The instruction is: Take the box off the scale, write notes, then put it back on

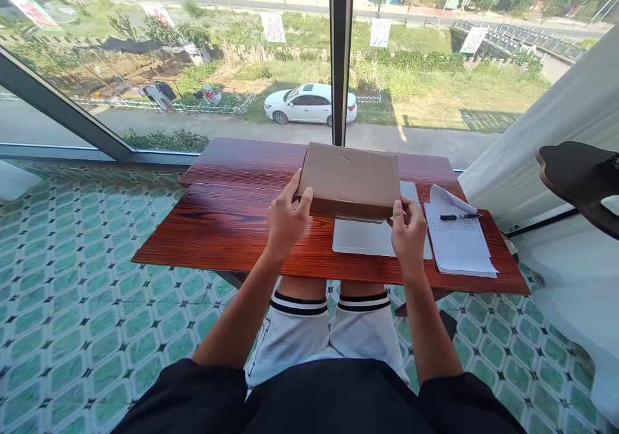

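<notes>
A flat brown cardboard box (351, 175) is held up above the wooden table, its top face toward me. My left hand (289, 220) grips its near left corner, thumb along the front edge. At the near right corner my right hand (409, 231) closes on the box in the same way. Under the box and partly hidden by it lies a flat silvery-white panel (362, 237), perhaps a closed laptop. What the box contains cannot be seen.
The reddish-brown table (213, 227) stands against large windows with a dark frame post (340, 60). To the right lie handwritten papers (459, 244) with a black pen (454, 217) on them. A dark carved wooden piece (575, 176) juts in at far right, near white curtains (546, 137).
</notes>
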`<state>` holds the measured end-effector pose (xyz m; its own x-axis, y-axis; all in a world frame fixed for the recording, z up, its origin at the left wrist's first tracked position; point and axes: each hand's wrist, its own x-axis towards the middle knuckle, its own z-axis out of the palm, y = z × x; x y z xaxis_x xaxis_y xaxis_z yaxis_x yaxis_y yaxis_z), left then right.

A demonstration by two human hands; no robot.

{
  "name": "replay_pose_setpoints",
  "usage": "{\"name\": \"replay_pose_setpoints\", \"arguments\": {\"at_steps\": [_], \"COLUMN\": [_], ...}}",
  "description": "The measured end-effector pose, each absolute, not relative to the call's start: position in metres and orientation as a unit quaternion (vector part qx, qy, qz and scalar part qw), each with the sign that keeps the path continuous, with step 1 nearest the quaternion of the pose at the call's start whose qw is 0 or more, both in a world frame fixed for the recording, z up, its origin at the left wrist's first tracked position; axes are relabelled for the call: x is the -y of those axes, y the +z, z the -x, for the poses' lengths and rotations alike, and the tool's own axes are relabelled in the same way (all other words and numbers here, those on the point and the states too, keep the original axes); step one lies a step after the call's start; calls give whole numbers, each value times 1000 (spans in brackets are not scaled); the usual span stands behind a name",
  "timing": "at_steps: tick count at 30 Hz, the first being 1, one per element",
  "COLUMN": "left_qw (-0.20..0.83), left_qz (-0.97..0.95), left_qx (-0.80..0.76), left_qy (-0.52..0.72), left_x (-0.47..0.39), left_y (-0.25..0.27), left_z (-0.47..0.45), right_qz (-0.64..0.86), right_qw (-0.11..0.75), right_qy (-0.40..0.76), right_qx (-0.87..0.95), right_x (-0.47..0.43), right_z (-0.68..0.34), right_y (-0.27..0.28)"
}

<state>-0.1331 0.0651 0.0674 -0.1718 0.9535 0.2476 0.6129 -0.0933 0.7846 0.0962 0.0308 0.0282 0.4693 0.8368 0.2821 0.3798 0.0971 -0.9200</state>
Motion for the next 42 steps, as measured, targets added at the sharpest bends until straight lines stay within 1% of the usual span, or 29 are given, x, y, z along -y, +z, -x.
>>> {"name": "replay_pose_setpoints", "arguments": {"at_steps": [5, 11, 17, 21, 25, 32, 42], "left_qw": [133, 91, 63, 60, 53, 82, 89], "left_qz": [-587, -546, -521, -501, -486, -477, -482], "left_qx": [-685, -721, -759, -770, -776, -789, -786], "left_qy": [409, 417, 385, 390, 397, 379, 377], "left_x": [-61, -60, -52, -48, -48, -49, -52], "left_y": [67, 65, 67, 66, 60, 49, 33], "left_z": [150, 177, 204, 221, 234, 241, 246], "right_qz": [612, 580, 544, 530, 514, 522, 558], "right_qw": [576, 570, 555, 543, 541, 508, 466], "right_qy": [234, 267, 308, 346, 354, 333, 299], "right_qx": [489, 517, 548, 551, 563, 598, 618], "right_x": [-33, -36, -37, -35, -34, -34, -28], "right_z": [-72, -43, -19, -2, 11, 10, 11], "right_y": [27, 32, 32, 28, 22, 11, 4]}}
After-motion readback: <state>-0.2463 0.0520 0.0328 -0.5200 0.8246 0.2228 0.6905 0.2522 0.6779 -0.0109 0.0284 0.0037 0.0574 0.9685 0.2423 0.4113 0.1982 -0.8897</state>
